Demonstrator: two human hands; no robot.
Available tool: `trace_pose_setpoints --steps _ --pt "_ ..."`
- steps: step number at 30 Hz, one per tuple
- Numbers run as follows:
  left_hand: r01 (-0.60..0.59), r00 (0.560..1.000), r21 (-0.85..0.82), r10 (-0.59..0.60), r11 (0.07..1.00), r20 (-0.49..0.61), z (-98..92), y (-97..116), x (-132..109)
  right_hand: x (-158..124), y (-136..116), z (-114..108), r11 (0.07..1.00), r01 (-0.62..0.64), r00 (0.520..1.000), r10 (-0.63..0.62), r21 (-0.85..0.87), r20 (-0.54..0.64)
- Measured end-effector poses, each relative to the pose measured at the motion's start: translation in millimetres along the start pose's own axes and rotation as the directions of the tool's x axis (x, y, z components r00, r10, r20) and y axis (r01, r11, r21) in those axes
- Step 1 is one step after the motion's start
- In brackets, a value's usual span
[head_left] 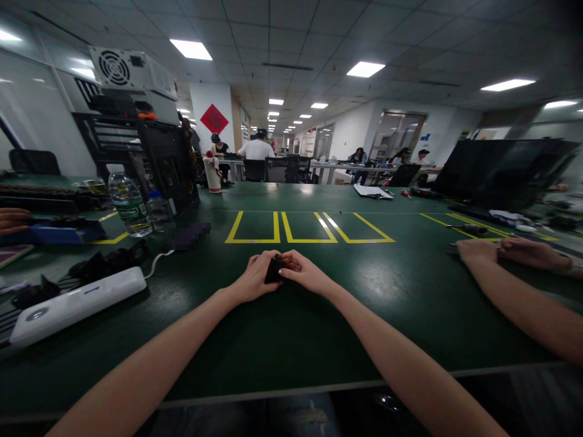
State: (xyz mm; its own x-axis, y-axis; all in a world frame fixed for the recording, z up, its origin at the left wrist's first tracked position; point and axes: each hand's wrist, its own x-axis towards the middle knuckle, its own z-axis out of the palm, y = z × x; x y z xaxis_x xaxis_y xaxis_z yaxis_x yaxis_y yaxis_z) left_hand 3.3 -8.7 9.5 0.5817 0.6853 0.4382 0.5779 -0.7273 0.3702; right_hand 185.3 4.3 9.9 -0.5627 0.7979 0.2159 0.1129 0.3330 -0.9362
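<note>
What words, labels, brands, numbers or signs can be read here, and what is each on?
None can be read.
Green bottle label: pale lettering, too blurred.
Red diamond sign on the pillar: dark marking, too small.
White paper: any print too small.
Small black object: no text visible.

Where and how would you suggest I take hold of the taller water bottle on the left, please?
I'd grip around the labelled body of the taller water bottle, coming from the near side, over the black cables. Its round, upright body seems to suit that, while the smaller blue-capped bottle stands close on its right and the black computer case rises behind.
</note>
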Motion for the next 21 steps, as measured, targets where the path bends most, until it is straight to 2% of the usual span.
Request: trace_pose_setpoints --steps 7,15,21 --pt "-0.004 1.000 0.009 0.004 1.000 0.003 2.1 -2.0 -0.5 -2.3 -3.8 -0.1 0.998 0.028 0.998 -0.031 0.049 0.053" --pt "-0.021 0.999 0.009 0.021 1.000 -0.031 6.4 -5.1 -0.3 -0.2 -3.9 3.3 0.997 0.072 0.997 -0.072 0.006 -0.015" --pt "-0.007 1.000 0.013 0.007 1.000 -0.030 6.8 -4.1 0.3 2.0 1.8 2.1 1.000 0.027 0.999 -0.027 -0.006 -0.037"
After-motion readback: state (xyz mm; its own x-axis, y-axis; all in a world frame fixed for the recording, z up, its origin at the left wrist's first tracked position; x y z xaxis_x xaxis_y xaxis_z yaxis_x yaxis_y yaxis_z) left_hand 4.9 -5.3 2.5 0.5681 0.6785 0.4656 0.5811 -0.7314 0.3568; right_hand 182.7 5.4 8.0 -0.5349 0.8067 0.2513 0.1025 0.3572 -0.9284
